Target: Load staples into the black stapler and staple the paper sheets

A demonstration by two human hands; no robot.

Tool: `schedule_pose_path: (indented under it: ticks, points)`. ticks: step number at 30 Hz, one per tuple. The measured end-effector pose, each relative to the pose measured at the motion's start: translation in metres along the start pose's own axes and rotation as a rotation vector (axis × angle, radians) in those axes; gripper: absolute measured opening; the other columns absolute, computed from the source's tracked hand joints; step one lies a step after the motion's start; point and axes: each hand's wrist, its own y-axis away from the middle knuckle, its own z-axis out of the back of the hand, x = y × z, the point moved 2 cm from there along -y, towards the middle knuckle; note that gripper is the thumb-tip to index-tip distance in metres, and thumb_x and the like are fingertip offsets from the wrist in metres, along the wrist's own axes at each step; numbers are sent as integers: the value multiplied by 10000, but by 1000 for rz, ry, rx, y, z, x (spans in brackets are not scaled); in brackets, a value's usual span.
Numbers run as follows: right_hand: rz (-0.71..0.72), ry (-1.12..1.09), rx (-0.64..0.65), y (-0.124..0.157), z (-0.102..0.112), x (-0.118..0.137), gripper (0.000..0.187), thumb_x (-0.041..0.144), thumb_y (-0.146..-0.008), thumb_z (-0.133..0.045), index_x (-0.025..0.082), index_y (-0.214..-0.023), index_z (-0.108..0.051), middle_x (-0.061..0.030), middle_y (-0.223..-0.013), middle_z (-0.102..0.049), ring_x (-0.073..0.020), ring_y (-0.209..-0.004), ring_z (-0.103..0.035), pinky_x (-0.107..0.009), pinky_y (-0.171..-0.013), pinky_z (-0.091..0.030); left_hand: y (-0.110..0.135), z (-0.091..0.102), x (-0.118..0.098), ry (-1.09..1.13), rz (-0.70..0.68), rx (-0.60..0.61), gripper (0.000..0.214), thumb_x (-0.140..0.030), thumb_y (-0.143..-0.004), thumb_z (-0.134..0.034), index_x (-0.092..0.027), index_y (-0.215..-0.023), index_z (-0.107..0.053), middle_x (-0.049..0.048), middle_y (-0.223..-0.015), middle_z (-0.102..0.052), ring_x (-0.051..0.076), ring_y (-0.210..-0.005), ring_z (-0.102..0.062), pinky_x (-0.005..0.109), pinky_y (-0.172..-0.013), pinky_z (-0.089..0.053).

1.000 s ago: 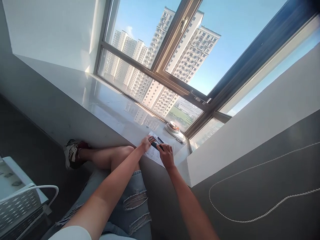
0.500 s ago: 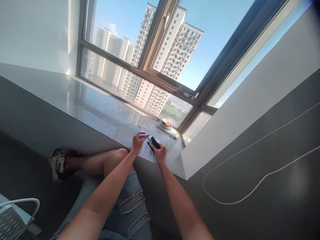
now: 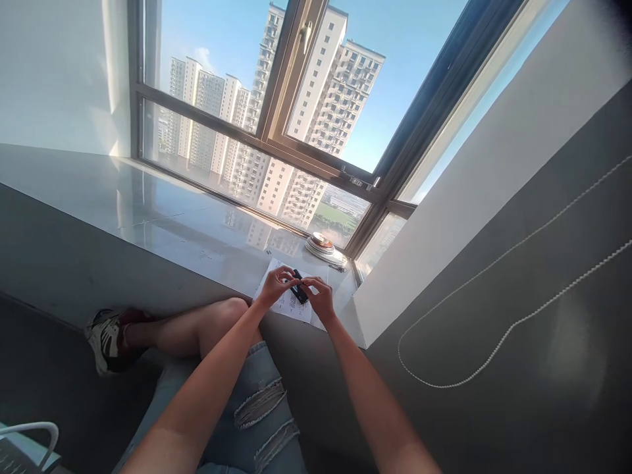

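Note:
A black object that looks like a stapler [image 3: 301, 296] lies over printed paper [image 3: 284, 308] on the window sill. It is partly hidden by my fingers. My left hand [image 3: 275, 287] comes in from the left, thumb and fingers pinched together above it. From the right, my right hand [image 3: 320, 296] is pinched too, and the fingertips of both hands meet over the black object. Whatever small thing sits between them is too small to name.
A coiled white and copper-coloured item [image 3: 322, 243] stands by the window frame, with a small dark piece [image 3: 338, 268] beside it. Small dark bits [image 3: 269, 252] lie beyond the paper. A beaded blind cord [image 3: 444, 386] hangs at right. My bent knee [image 3: 234, 309] is against the sill.
My right hand has let go of the black stapler-like object, which now lies on the paper. Both hands have come together, fingertips meeting. The view has shifted slightly.

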Motion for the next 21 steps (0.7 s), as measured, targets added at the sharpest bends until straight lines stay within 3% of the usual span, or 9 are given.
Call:
schedule_pose_path:
  ticks: [5,8,11,14,17,21]
  points:
    - [40,26,72,-1,0,-3,145,353,-933,-660,262,-986,-760,-53,-1015,-752,-224,-937,-670,-381,-882,-553,2,-1,-6,-53,10,28,400,-526,-763,-791,-189,-950,-684,64,-817,-768,230,-799,-724,294,-643,-468]
    - [18,51,47,-7,4,-12,168,387,-926,-660,257,-959,-761,-49,-998,-753,-223,-917,-657,-377,-878,-539,4,2,-14,-110,-62,-52,340,-511,-810,-748,-204,-951,-707,82,-987,-782,244,-961,-715,314,-738,-493]
    - [-166,200,-119,-18,21,-40,246,440,-915,-631,224,-912,-750,-69,-984,-753,-243,-903,-654,-369,-843,-521,5,6,-17,-146,-73,-186,263,-463,-909,-637,-208,-917,-704,72,-1009,-782,221,-970,-701,306,-741,-470]
    - [-518,445,-250,-25,43,-80,340,427,-961,-504,182,-986,-739,-105,-1051,-743,-252,-917,-660,-355,-849,-498,6,9,-11,-182,3,-266,292,-414,-964,-529,-207,-836,-691,60,-915,-776,210,-878,-688,301,-688,-447]
    - [-712,577,-176,-17,53,-113,267,334,-933,-522,189,-951,-745,-114,-1041,-731,-273,-999,-641,-379,-927,-461,8,10,-6,-279,32,-267,335,-381,-973,-484,-216,-770,-694,54,-878,-762,214,-860,-661,305,-683,-432]
    - [-758,568,-77,4,45,-135,130,242,-835,-625,189,-783,-732,-137,-1083,-698,-323,-1156,-567,-427,-958,-434,8,12,-7,-382,-3,-298,328,-351,-973,-472,-233,-758,-690,46,-872,-749,226,-915,-628,311,-711,-419]
